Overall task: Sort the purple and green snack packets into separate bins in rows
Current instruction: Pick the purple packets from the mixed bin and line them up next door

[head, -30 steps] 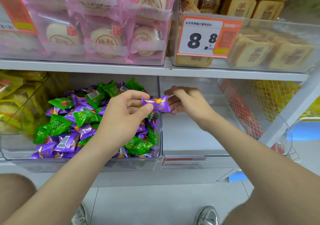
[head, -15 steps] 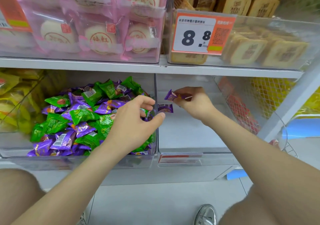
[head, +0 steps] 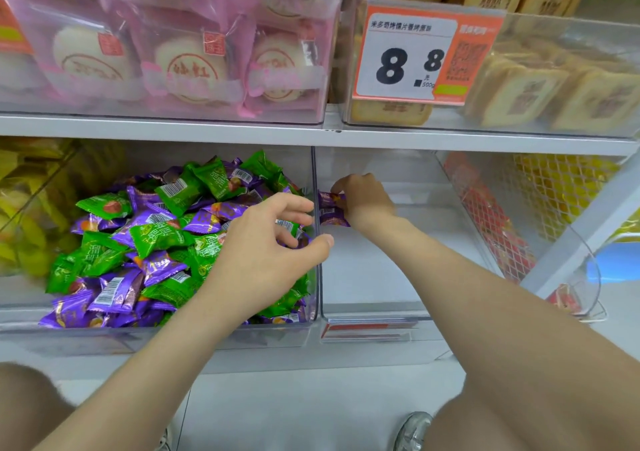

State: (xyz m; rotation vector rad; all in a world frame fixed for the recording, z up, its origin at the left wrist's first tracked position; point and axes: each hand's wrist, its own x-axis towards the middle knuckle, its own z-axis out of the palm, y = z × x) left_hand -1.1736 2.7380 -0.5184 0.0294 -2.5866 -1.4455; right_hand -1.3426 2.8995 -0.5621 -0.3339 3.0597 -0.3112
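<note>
Head view, one frame, both bare arms reaching into the lower shelf row.

Left bin (head: 173, 341): clear plastic, heaped with a mixed pile (head: 149, 239) of green and purple snack packets, unsorted. The left hand (head: 266, 253) is over the right-hand side of that heap, close to the wall dividing the two bins. Its fingers are spread and loosely curved, the thumb held apart from them. I see nothing gripped. A green packet with a barcode (head: 289, 226) lies in the gap under the fingers (I cannot tell whether any fingertip touches it).

Right bin (head: 374, 270): clear, white floor showing. The right hand (head: 363, 201) is deep inside, at the back left corner. Its fingers are curled, pinching a purple packet (head: 330, 198) against the dividing wall. A second purple packet (head: 332, 218) sits directly below the first and appears to touch it. I cannot tell whether the hand also holds this one.

Upper shelf (head: 173, 131): a bin of pink-wrapped round cakes (head: 194, 66) on the left, tan-wrapped square cakes (head: 519, 86) on the right, and an orange price tag (head: 408, 55) reading 8.8.

A shoe (head: 414, 430) shows at the bottom edge.
</note>
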